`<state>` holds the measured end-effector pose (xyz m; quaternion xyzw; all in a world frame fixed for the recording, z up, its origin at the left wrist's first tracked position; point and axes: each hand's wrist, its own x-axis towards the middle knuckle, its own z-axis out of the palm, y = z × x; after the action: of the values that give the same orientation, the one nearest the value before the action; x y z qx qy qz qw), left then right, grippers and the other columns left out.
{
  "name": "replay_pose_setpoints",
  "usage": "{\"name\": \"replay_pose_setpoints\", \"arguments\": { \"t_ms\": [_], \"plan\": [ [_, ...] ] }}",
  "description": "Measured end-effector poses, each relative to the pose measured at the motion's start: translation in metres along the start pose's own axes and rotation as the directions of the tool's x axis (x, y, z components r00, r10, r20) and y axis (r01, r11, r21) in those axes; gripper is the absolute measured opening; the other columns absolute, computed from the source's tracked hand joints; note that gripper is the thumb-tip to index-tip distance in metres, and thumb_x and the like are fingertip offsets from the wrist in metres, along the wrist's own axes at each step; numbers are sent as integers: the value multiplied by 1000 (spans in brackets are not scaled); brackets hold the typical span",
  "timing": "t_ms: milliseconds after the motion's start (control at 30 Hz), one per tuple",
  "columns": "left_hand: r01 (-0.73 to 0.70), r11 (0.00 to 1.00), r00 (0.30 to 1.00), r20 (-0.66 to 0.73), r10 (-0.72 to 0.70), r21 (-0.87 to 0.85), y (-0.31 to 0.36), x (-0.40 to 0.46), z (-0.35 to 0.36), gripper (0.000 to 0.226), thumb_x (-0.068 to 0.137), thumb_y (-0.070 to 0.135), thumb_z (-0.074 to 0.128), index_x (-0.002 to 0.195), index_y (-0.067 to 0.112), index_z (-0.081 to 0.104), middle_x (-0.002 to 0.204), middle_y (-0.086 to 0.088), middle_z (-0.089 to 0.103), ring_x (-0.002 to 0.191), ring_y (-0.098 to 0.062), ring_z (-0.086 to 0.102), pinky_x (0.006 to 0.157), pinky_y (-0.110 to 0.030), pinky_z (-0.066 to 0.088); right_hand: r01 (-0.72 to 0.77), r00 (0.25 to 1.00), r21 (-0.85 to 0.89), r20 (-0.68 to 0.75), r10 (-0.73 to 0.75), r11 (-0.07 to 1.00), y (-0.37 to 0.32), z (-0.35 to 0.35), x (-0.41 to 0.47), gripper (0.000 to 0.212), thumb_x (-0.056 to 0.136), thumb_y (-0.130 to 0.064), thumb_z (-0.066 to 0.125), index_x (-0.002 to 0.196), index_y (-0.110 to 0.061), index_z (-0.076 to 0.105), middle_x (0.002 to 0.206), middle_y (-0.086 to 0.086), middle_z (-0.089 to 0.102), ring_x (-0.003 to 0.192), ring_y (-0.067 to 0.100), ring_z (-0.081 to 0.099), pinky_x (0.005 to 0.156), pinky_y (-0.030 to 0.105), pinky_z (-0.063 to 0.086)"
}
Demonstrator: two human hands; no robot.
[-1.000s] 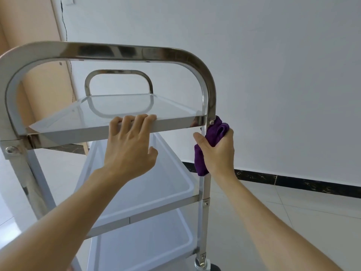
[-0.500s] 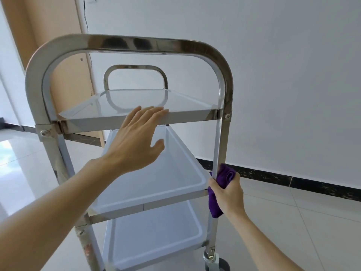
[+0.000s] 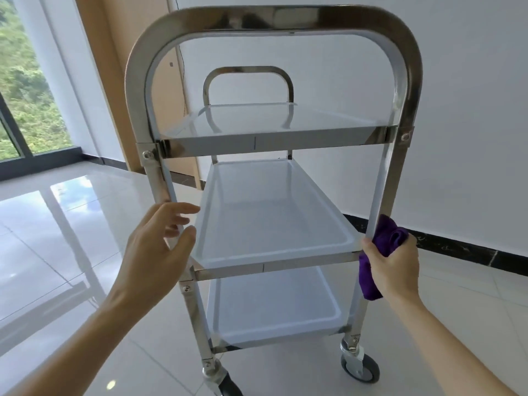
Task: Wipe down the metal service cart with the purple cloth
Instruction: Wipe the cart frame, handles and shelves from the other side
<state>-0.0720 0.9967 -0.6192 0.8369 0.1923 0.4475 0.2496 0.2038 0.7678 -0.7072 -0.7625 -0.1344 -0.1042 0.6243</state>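
Glossy white floor tiles (image 3: pixel 57 224) carry the three-shelf stainless steel service cart (image 3: pixel 271 20). Right hand (image 3: pixel 395 267) grips the bunched purple cloth (image 3: pixel 384 238) against the cart's right upright at middle-shelf height. Left hand (image 3: pixel 154 244) hovers loosely spread, holding nothing, beside the left upright.

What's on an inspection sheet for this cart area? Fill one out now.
Surface: glossy tiled floor, reflecting light.
Job's things: metal service cart, three shelves, on castors; purple cloth against its right upright, at middle-shelf level.
Clutter: nothing seen.
Grippers: right hand grips the cloth; left hand open, fingers relaxed, at the left upright.
Cables: thin wire down the wall behind.
Surroundings: white wall, dark skirting, wooden panel, window onto greenery.
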Motion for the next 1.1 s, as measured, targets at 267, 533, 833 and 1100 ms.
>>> {"name": "replay_pose_setpoints", "arguments": {
  "t_ms": [267,533,833,1100],
  "plan": [
    [73,985,974,-203,-105,-157,-4,26,-21,29,98,18,56,125,30,50,120,9,59,102,-10,61,75,-14,47,144,985,235,64,-163,961,-62,19,-70,37,83,-35,76,106,-39,48,107,5,58,98,21,62,87,36,52],
    [51,945,981,-162,-108,-323,-4,43,-40,41,104,45,33,138,36,54,126,24,62,121,1,54,102,-27,40,-4,784,416,566,-255,910,-164,125,-103,45,84,-32,76,119,-21,50,102,-3,62,79,-9,62,61,3,46],
    [102,880,963,-174,-203,-464,0,42,-42,57,100,53,20,123,33,68,120,22,67,129,-4,50,117,-51,27,82,781,451,525,-338,889,-199,202,-133,59,86,-34,75,131,-21,40,120,-1,61,108,19,63,92,30,55],
    [78,871,973,-155,-174,-485,2,41,-31,41,109,31,28,138,23,57,123,13,66,114,-8,61,99,-38,51,-17,686,289,700,-199,957,-108,203,-154,41,85,-33,76,113,-32,46,112,-5,65,98,15,66,82,30,59]
  ]
}}
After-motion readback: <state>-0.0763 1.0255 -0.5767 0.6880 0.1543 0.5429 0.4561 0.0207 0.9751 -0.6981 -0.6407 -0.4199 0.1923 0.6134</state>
